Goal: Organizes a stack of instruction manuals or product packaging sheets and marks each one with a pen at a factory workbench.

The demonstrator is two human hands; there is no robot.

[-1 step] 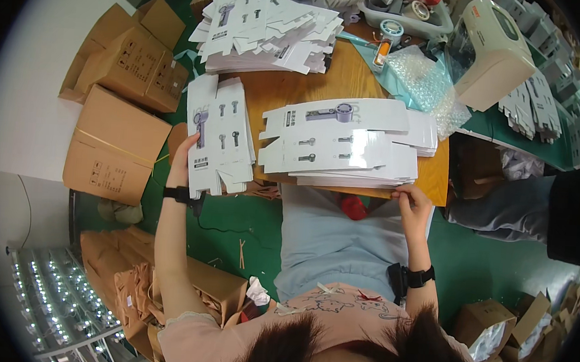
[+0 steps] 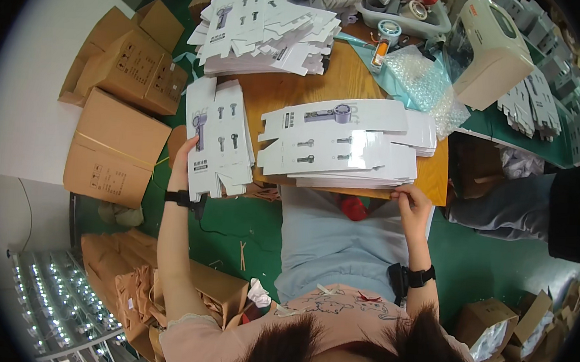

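The left hand (image 2: 184, 157) is at the left edge of a stack of flat printed cartons (image 2: 218, 166), left of the frame's centre; hidden fingers make it impossible to tell whether it is clamped. The right hand (image 2: 413, 202) has bent fingers, tips close together by the worktop (image 2: 351, 71) edge, below a wider carton stack (image 2: 340, 139) at the centre; whether they pinch anything cannot be told.

A taller carton pile (image 2: 266, 41) crowds the upper left of the worktop. Towards the upper right, bubble wrap (image 2: 421, 79), an orange-bodied gadget (image 2: 381, 51), a loaded tray (image 2: 442, 23) and a beige machine (image 2: 490, 60) take up space. Cardboard boxes (image 2: 114, 148) line the left; another person's leg (image 2: 503, 213) shows at right.
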